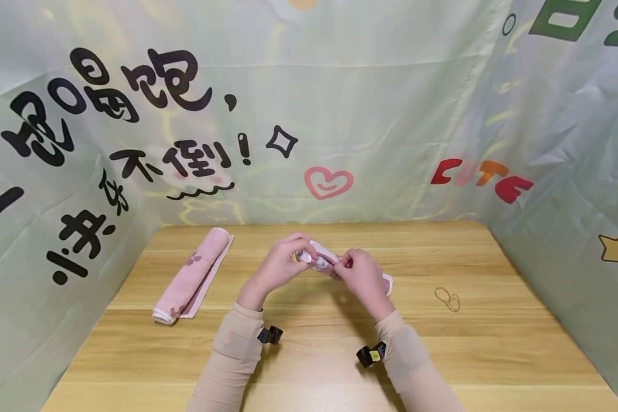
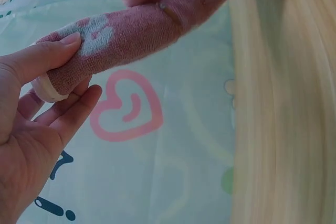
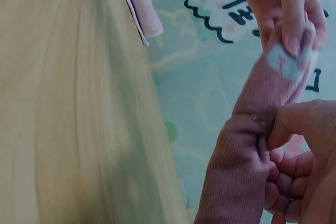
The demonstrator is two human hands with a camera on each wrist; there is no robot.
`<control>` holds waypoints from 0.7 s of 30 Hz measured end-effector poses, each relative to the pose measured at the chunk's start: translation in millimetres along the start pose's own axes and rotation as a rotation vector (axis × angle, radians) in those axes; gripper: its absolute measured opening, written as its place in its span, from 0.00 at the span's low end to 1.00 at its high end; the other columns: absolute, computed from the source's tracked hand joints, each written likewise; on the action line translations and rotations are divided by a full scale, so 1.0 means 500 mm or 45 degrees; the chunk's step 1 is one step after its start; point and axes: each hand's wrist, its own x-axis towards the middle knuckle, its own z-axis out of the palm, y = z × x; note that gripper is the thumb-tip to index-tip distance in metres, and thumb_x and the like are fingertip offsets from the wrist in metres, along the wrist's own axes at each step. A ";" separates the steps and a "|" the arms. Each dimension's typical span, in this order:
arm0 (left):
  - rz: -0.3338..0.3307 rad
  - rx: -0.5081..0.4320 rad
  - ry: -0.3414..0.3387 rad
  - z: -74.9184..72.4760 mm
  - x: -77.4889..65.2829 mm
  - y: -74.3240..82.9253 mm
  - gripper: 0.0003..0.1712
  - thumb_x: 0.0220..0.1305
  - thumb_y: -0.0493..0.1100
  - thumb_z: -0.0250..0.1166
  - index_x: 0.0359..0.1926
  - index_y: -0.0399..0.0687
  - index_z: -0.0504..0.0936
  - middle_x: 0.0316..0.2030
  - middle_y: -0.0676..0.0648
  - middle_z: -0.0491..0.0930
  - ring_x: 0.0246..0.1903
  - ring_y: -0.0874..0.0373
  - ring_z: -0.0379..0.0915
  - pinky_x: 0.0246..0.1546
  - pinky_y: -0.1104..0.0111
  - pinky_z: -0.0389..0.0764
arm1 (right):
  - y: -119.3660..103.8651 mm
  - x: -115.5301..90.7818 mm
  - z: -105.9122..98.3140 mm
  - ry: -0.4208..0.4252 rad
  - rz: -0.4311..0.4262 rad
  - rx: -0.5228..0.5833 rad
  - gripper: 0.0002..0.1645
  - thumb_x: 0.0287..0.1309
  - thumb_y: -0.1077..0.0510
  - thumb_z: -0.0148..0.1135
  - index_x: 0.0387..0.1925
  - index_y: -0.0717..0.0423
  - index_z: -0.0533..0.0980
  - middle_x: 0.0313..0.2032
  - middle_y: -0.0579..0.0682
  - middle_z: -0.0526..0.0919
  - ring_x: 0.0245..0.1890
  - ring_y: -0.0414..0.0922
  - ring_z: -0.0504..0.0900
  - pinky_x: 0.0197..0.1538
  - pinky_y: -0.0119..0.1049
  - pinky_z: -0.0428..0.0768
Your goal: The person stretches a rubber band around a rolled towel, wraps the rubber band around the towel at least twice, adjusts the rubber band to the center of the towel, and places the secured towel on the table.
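Observation:
A rolled pink towel (image 2: pixel 131 35) with pale patches is held up above the table, slightly bent in the middle. My left hand (image 1: pixel 278 266) grips its left end, thumb on top and fingers beneath. A thin rubber band (image 2: pixel 170 15) circles the roll and pinches it in around the middle. At that band, my right hand (image 1: pixel 363 280) has its thumb and curled fingertips closed together; in the right wrist view the fingers (image 3: pixel 289 119) press against the roll there and partly hide the band.
Another rolled pink towel (image 1: pixel 193 277) lies on the left side of the wooden table (image 1: pixel 309 355), its loose edge along the right. Thin loose rubber bands (image 1: pixel 447 298) lie on the right. A printed cloth backdrop (image 1: pixel 381 114) stands behind and beside the table.

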 end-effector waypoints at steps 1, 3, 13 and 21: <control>0.006 0.006 0.004 -0.002 0.000 -0.001 0.10 0.52 0.29 0.71 0.29 0.47 0.81 0.46 0.44 0.82 0.49 0.50 0.79 0.47 0.65 0.82 | 0.003 0.002 -0.002 -0.002 0.015 0.000 0.08 0.46 0.52 0.65 0.21 0.50 0.75 0.24 0.47 0.78 0.23 0.44 0.73 0.28 0.37 0.68; 0.013 0.012 0.006 -0.005 0.000 -0.003 0.09 0.52 0.30 0.71 0.29 0.46 0.80 0.47 0.44 0.82 0.50 0.50 0.79 0.48 0.63 0.82 | 0.007 0.004 -0.007 0.004 0.030 -0.007 0.09 0.46 0.51 0.65 0.21 0.50 0.75 0.24 0.47 0.78 0.23 0.44 0.73 0.27 0.36 0.68; -0.013 0.018 0.036 -0.012 0.000 -0.007 0.10 0.53 0.30 0.71 0.29 0.47 0.80 0.47 0.44 0.82 0.51 0.49 0.78 0.51 0.60 0.81 | 0.012 0.006 -0.013 0.064 -0.140 0.043 0.05 0.44 0.57 0.63 0.22 0.52 0.75 0.25 0.49 0.76 0.29 0.46 0.73 0.34 0.38 0.71; -0.014 -0.008 0.053 -0.009 0.001 -0.010 0.10 0.53 0.29 0.70 0.29 0.46 0.80 0.49 0.42 0.82 0.50 0.49 0.78 0.45 0.64 0.82 | 0.018 0.005 -0.008 0.104 -0.293 0.152 0.05 0.48 0.60 0.65 0.28 0.55 0.76 0.31 0.50 0.77 0.36 0.47 0.73 0.41 0.41 0.74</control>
